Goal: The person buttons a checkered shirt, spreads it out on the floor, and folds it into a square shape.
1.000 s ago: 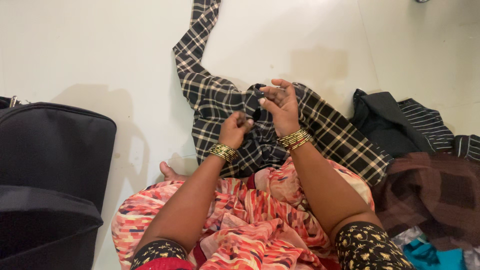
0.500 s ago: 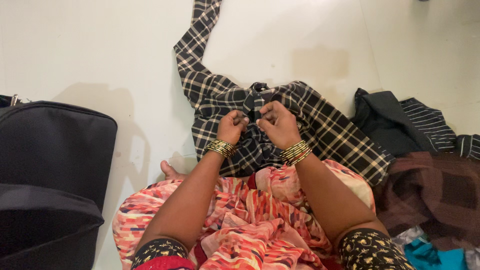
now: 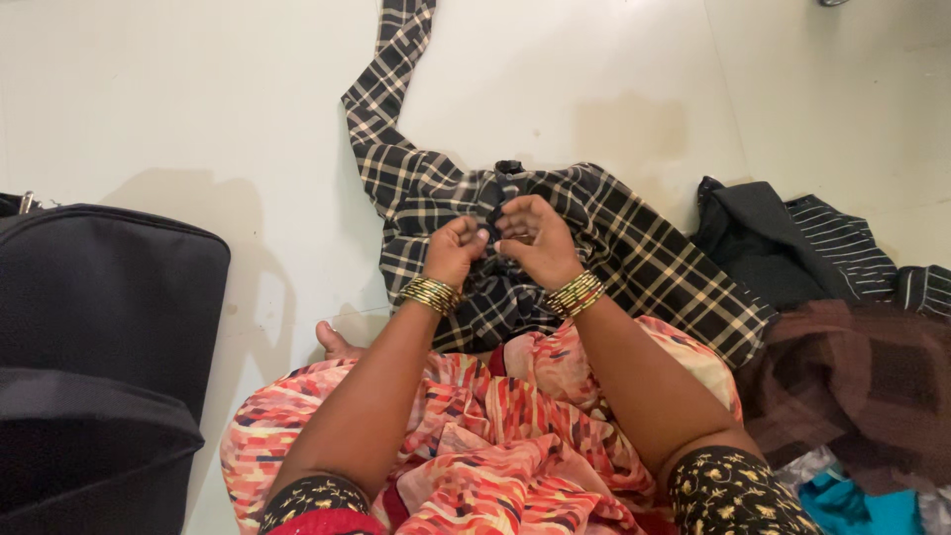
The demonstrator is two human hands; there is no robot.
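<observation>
A black checked shirt with cream lines lies rumpled on the pale floor, one sleeve stretched out. The left hand and right hand pinch its front placket, side by side.

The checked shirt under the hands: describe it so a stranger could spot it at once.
On the pale floor, in front of the seated person, lies a black checked shirt with cream lines, one sleeve stretched away. Both hands pinch its middle. The clothes pile beside it is striped or brown, not checked black.
</observation>
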